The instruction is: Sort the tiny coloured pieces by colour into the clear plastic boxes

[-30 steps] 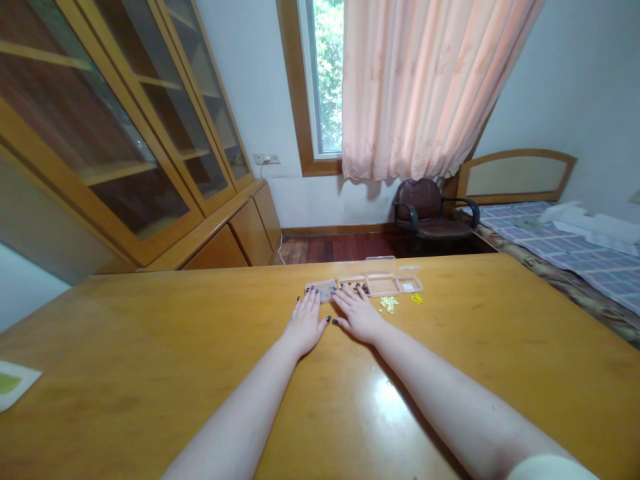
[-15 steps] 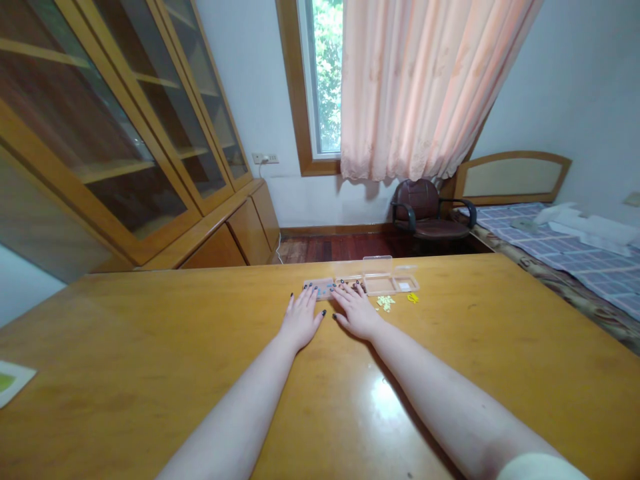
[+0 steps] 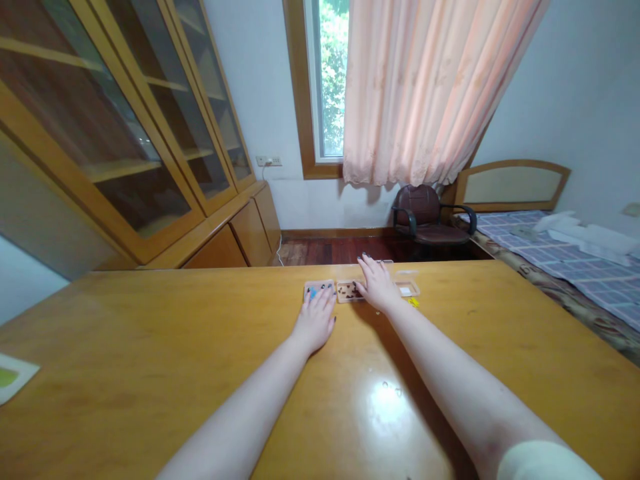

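Observation:
My left hand (image 3: 315,322) rests with its fingers stretched out over the front of a small clear plastic compartment (image 3: 307,291) that holds blue pieces (image 3: 313,292) and dark ones. Beside it, a second compartment (image 3: 346,301) contains several small dark brown pieces (image 3: 347,291). My right hand (image 3: 379,287) reaches above the right part of this box row, fingers apart, and covers the compartment beneath it. Farther right, an uncovered compartment (image 3: 416,290) has a white piece (image 3: 405,291) inside. Small yellow pieces (image 3: 413,302) lie on the table in front of it.
The wooden table (image 3: 175,360) ends just beyond the boxes. Past it stand a brown armchair (image 3: 420,210) and a bed (image 3: 520,230). A glass-door cabinet (image 3: 185,143) is at the left. A white and green item (image 3: 17,377) lies at the table's left edge.
My right hand has lifted and moved right and forward, uncovering the brown pieces and hiding the pale pieces seen before. My left hand has shifted slightly right and nearer to me.

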A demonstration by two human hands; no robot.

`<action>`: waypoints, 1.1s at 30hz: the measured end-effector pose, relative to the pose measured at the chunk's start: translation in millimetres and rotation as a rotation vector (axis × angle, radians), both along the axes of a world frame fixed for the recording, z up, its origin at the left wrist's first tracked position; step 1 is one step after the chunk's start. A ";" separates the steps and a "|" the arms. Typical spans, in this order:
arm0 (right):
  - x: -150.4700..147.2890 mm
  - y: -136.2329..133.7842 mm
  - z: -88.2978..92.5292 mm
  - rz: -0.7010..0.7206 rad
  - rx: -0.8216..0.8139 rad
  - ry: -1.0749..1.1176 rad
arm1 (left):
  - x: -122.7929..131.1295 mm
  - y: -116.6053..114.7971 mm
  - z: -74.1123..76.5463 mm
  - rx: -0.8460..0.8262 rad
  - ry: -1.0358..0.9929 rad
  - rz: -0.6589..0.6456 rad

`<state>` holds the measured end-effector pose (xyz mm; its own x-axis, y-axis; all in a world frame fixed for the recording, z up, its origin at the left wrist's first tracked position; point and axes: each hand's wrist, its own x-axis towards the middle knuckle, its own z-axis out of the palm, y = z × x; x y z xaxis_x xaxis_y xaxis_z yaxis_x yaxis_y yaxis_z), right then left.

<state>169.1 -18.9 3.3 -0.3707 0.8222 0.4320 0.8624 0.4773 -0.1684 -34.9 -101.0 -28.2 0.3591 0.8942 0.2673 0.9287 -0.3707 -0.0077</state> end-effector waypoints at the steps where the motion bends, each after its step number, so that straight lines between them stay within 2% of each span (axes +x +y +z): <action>1: -1.6 3.7 2.0 0.013 -0.013 -0.026 | 10.0 -0.1 0.4 -0.019 0.009 -0.005; 4: -6.6 10.8 3.6 0.036 -0.053 -0.080 | 38.5 1.0 -3.5 -0.075 -0.026 0.119; 8: -9.5 10.1 1.1 0.079 -0.059 -0.113 | 58.1 0.3 -13.3 -0.116 -0.070 0.133; 12: -6.2 1.8 -1.5 0.101 -0.055 -0.124 | 58.5 -2.8 -18.8 -0.144 -0.091 0.125; 16: 1.2 -13.2 -3.3 0.148 -0.046 -0.100 | 54.4 -4.1 -14.1 -0.161 -0.124 0.114; 22: 10.2 -37.5 -13.5 0.205 -0.033 -0.072 | 48.6 -0.8 -2.5 -0.017 -0.237 0.295; 28: 12.6 -48.2 -33.3 0.193 -0.060 -0.067 | 50.1 6.2 -13.4 -0.095 -0.157 0.184; 33: 12.1 -51.3 -39.8 0.156 -0.075 -0.076 | 50.9 6.5 -15.4 -0.117 -0.126 0.154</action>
